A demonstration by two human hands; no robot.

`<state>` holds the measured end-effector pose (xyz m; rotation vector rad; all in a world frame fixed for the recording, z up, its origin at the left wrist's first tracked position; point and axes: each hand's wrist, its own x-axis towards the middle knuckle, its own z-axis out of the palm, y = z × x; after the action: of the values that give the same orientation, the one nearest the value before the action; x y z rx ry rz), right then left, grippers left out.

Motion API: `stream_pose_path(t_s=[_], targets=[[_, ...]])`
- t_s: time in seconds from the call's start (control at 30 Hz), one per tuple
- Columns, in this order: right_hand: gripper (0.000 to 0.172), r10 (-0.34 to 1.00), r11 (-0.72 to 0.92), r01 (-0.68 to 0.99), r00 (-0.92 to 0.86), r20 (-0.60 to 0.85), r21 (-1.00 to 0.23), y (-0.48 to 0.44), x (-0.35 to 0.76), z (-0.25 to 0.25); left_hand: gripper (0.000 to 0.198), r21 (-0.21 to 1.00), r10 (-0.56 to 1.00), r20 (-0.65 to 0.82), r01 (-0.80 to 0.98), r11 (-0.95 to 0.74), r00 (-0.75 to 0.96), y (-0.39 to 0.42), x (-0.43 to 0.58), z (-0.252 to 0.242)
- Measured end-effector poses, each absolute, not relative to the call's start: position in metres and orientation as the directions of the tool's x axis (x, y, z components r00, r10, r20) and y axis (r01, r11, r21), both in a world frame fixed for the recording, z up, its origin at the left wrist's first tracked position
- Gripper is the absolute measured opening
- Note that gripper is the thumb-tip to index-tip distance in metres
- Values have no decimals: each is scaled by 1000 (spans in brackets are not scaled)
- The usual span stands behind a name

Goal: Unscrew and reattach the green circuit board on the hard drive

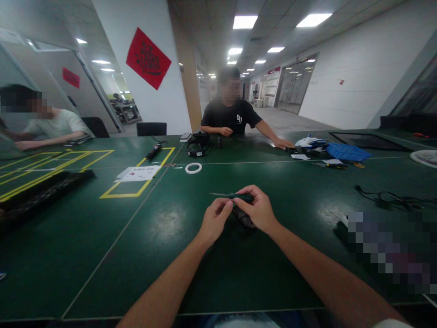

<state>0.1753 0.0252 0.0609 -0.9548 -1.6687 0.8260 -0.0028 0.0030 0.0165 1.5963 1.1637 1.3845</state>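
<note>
My right hand [258, 207] is closed round the dark handle of a small screwdriver [228, 195], whose thin metal shaft points left just above the green table [143, 241]. My left hand [215, 219] is curled beside it, with thumb and fingertips pinched at the handle's end. Under both hands lies a small dark object [243, 217], mostly hidden by my right hand; I cannot make out what it is.
A white tape ring [193, 168] and a paper sheet [138, 173] inside yellow floor-tape marks lie beyond. A person in black sits across, with headphones [197, 146] near them. A blue tray [346, 151] and black cables [392, 198] are right; a black keyboard [41, 191] left.
</note>
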Motion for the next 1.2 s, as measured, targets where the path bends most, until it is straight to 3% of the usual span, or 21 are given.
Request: stream_pose_path(t_s=[0.1,0.23,0.3,0.43,0.5,0.63,0.77,0.9,1.03,1.2], targets=[[19,860,500,234,-244,448,-834,11,159,62,41,952,974,229,-206,-225,-5,-3,11,22],[20,817,558,333,-377,436,-760,11,167,70,43,886,993,122,-451,-112,-6,1,13,24],[41,844,528,475,-389,370,-704,17,180,71,38,859,991,93,-495,-129,-97,9,5,23],[110,966,256,802,-205,155,-539,22,199,57,27,887,942,-39,-446,-121,-334,24,-17,15],[127,979,198,871,-199,46,-449,20,198,45,26,907,932,-83,-415,-77,-354,27,-24,9],[121,980,198,917,-195,44,-346,16,188,29,33,946,943,-113,-323,6,-314,24,-27,0],[113,982,179,918,-148,115,-354,22,187,27,34,978,975,-95,-201,54,-202,18,-17,-5],[110,973,187,897,-112,203,-400,24,185,29,29,959,983,-105,-275,60,-152,14,3,-7],[110,960,226,863,-118,255,-452,18,172,32,34,863,991,-120,-487,134,59,10,19,-3],[104,966,242,725,-117,231,-645,18,173,35,31,829,991,-131,-547,115,11,9,14,0]])
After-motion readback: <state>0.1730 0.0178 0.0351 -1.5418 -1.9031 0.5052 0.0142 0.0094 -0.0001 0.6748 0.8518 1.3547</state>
